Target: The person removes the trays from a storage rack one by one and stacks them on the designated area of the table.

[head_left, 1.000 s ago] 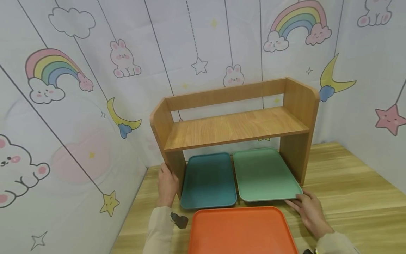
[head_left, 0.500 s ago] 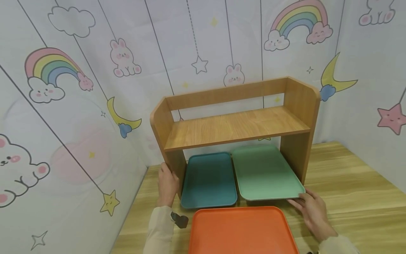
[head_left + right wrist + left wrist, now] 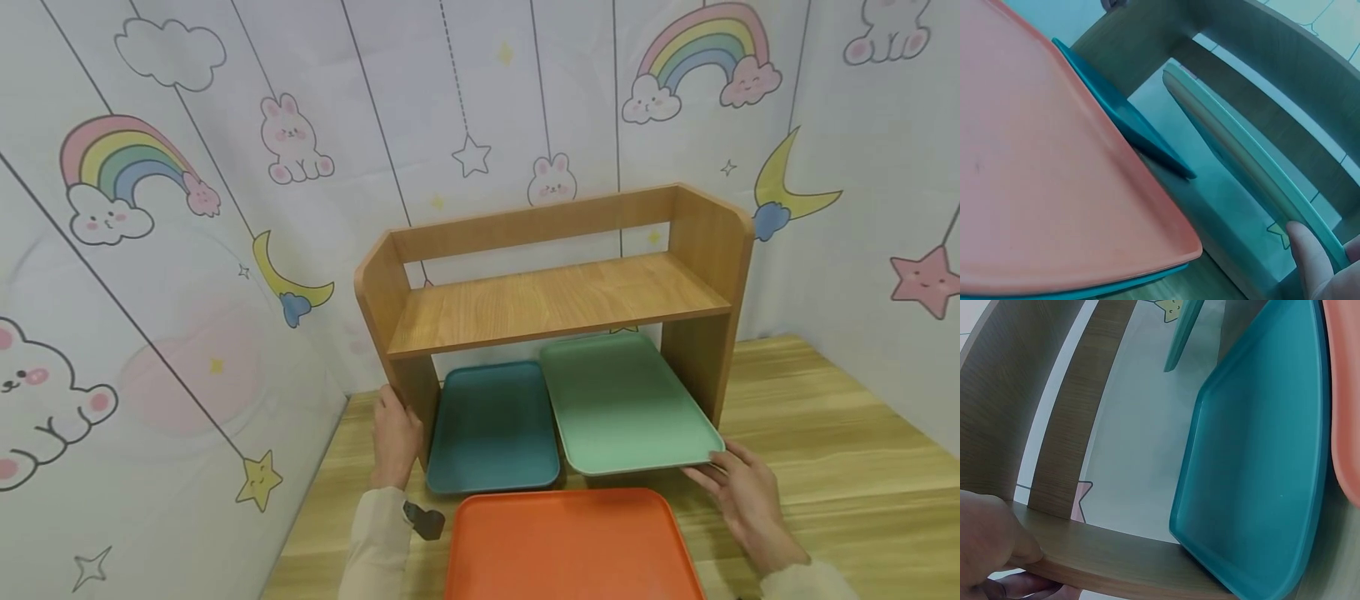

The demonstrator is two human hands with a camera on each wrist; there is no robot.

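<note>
My left hand (image 3: 397, 437) grips the left side panel of a wooden desk shelf (image 3: 555, 300); in the left wrist view its thumb (image 3: 1022, 544) lies over the panel's edge. With my right hand (image 3: 742, 500) I pinch the near right corner of a light green tray (image 3: 630, 404), thumb on one face. That tray reaches under the shelf on the right, its far end tilted up from the table. A teal tray (image 3: 495, 425) lies beside it, under the shelf's left half. Nearest me is an orange tray (image 3: 570, 546).
In the right wrist view, a teal rim (image 3: 1116, 285) shows beneath the orange tray. All stands on a wood-grain table (image 3: 840, 467), which extends to the right of the shelf. A white wall hanging (image 3: 480, 92) with cartoon prints closes off the back and sides.
The light green tray's far end has risen and swung slightly left, its left edge now at the teal tray's side. My right hand has shifted a little right; the left hand stays put.
</note>
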